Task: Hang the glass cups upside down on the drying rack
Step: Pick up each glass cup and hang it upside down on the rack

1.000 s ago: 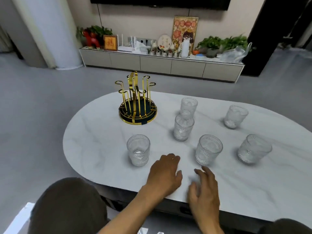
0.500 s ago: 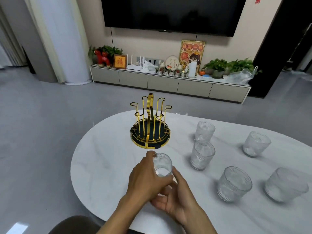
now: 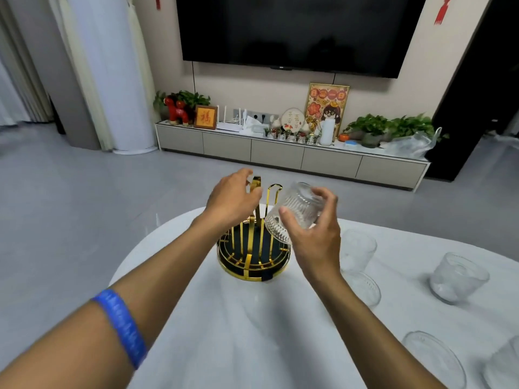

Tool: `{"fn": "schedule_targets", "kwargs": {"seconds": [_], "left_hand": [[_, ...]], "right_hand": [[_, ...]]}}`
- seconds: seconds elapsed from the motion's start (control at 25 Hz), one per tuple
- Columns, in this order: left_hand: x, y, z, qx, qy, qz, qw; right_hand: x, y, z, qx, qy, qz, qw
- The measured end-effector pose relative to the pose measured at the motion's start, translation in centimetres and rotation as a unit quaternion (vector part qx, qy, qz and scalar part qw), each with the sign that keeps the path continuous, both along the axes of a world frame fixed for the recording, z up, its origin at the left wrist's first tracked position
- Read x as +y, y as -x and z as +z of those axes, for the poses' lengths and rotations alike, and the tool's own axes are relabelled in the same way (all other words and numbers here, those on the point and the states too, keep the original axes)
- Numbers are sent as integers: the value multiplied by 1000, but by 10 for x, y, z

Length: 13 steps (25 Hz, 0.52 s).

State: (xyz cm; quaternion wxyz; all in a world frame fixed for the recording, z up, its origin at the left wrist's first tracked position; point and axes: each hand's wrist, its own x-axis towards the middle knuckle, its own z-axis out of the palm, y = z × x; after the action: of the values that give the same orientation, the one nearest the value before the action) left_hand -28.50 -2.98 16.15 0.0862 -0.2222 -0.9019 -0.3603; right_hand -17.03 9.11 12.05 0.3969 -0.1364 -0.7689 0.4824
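A ribbed glass cup (image 3: 295,213) is tilted mouth-down beside the prongs of the gold drying rack (image 3: 252,263), with my right hand (image 3: 314,234) gripping it from the right. The cup's rim hangs just above the rack's dark round base, next to a hooked prong (image 3: 273,189). My left hand (image 3: 234,199) is at the top of the rack, its fingers curled around the central gold handle (image 3: 256,182). Several more glass cups stand upright on the white table (image 3: 224,332), among them one (image 3: 358,249) behind my right wrist and one (image 3: 457,276) further right.
Two more cups (image 3: 434,357) (image 3: 505,363) stand near the table's front right edge. Beyond the table lie grey floor and a low TV cabinet (image 3: 280,153) with plants and ornaments. A blue band (image 3: 120,324) is on my left forearm.
The cup was lifted off the table, passed into my right hand and turned mouth-down beside the rack. My left hand let go of it and moved to the rack's top handle.
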Motion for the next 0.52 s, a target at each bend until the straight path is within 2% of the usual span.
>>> {"fn": "schedule_targets", "kwargs": {"seconds": [0.08, 0.24, 0.36, 0.52], "left_hand": [[10, 14, -12, -38, -16, 9, 999], [12, 26, -22, -26, -36, 2, 999], [9, 28, -20, -54, -50, -8, 997], [8, 16, -19, -65, -57, -24, 996]], "right_hand": [[-1, 18, -8, -30, -100, 4, 995], [-3, 36, -40, -102, -180, 21, 978], [-4, 32, -64, -146, -193, 37, 970], [-3, 19, -71, -145, -175, 27, 973]]}}
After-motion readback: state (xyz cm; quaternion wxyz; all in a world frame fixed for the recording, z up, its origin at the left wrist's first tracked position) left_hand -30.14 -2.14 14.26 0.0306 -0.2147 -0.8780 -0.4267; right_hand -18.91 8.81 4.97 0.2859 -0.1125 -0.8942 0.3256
